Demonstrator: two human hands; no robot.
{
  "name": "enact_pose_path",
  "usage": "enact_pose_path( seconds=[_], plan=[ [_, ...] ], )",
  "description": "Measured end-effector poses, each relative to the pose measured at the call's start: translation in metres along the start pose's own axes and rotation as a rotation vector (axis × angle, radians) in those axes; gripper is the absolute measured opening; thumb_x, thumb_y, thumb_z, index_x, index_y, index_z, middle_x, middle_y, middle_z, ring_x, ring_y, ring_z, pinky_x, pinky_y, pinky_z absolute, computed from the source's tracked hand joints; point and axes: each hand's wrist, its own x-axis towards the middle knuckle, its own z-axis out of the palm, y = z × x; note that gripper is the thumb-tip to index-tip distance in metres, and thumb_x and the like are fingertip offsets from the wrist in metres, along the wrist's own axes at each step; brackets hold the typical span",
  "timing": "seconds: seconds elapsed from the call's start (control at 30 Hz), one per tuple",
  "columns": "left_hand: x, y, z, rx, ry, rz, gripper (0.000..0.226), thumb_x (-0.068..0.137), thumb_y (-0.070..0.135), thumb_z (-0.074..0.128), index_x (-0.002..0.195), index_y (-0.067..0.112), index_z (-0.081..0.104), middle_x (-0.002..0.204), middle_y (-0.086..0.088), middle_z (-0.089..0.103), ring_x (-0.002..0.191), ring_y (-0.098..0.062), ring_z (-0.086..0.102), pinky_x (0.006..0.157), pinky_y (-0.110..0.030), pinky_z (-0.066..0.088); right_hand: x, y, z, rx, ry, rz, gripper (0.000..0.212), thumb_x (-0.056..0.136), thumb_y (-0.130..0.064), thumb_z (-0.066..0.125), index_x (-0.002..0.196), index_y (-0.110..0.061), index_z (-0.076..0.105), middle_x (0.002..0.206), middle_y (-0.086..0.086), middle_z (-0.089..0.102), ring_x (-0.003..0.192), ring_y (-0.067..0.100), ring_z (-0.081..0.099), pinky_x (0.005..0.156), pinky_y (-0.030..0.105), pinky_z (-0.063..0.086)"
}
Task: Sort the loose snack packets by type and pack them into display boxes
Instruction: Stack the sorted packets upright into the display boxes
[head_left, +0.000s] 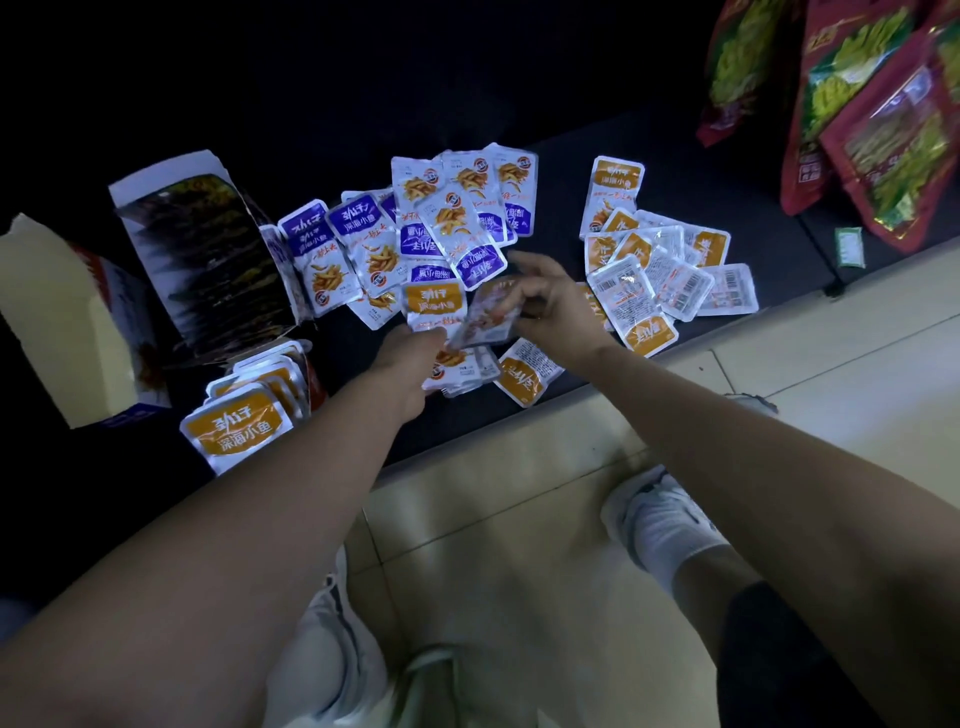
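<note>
A shop is suggested: many small snack packets (452, 228) are spread on a low black shelf (561, 182) beside opened display boxes (208, 260), large red snack bags (857, 114) are seen at the right, and a pale tiled floor (519, 493) lies below

black counter (561, 182) | purple packets (457, 208) centre | orange packets (649, 260) right | open boxes (202, 260) left | red bags (857, 130) far right

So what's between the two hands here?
Head view: a blurred snack packet, pinched by the right hand; the left hand grips orange packets beside it.
</note>
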Motion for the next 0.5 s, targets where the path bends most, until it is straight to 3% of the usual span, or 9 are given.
enact_pose_path(
  seconds=[0.13,0.27,0.33,0.4,0.47,0.5],
  plan=[
    [0.0023,-0.0002,-0.0056,-0.089,-0.012,-0.089,0.021,0.099,0.013,0.045,0.083,0.016,0.058,0.082,-0.006,0.066,0.07,-0.02,0.063,0.069,-0.033,0.05,-0.0055,0.0027,0.0018,-0.007,-0.047,-0.027,0.011,0.077,0.011,0.072,0.086,0.005,0.072,0.156,0.009,0.021,0.142,0.013,0.028,0.096,0.026,0.052],
    [0.0014,-0.0005,-0.0043,-0.122,-0.054,-0.097,0.021,0.1,0.02,0.046,0.086,0.016,0.06,0.079,-0.004,0.071,0.072,-0.02,0.066,0.079,-0.036,0.053,-0.0078,0.0013,0.0037,0.011,-0.114,-0.143,0.013,0.073,0.007,0.076,0.084,-0.001,0.074,0.155,0.007,0.023,0.136,0.011,0.039,0.095,0.03,0.053],
    [0.0007,-0.0001,-0.0014,-0.121,-0.087,-0.052,0.017,0.099,0.022,0.051,0.088,0.016,0.063,0.076,-0.003,0.072,0.068,-0.017,0.068,0.075,-0.036,0.055,-0.0076,-0.0018,0.0068,-0.027,-0.13,-0.172,0.019,0.073,0.005,0.077,0.083,-0.01,0.075,0.155,0.008,0.022,0.135,0.009,0.039,0.096,0.028,0.051],
    [0.0001,-0.0017,-0.0003,-0.088,-0.087,0.016,0.008,0.097,0.017,0.055,0.092,0.016,0.062,0.084,-0.003,0.07,0.065,-0.014,0.068,0.071,-0.035,0.056,-0.006,-0.0016,0.0078,-0.109,-0.137,-0.2,0.024,0.074,0.006,0.077,0.082,-0.016,0.075,0.157,0.011,0.02,0.139,0.014,0.036,0.099,0.034,0.05],
    [0.0,-0.0016,-0.0028,-0.054,-0.059,0.068,0.006,0.096,0.012,0.056,0.099,0.014,0.061,0.092,-0.003,0.069,0.071,-0.015,0.069,0.072,-0.034,0.056,-0.0046,0.0023,0.0072,-0.187,-0.122,-0.262,0.03,0.077,0.014,0.067,0.087,-0.014,0.074,0.157,0.012,0.019,0.143,0.016,0.03,0.104,0.035,0.046],
    [0.0007,-0.0012,-0.0048,-0.031,-0.035,0.09,0.011,0.096,0.012,0.056,0.106,0.013,0.061,0.098,-0.004,0.068,0.081,-0.018,0.069,0.078,-0.037,0.056,-0.0051,0.0007,0.007,-0.208,-0.092,-0.247,0.036,0.08,0.019,0.057,0.096,-0.011,0.072,0.157,0.012,0.018,0.144,0.015,0.025,0.108,0.03,0.042]
  ],
)
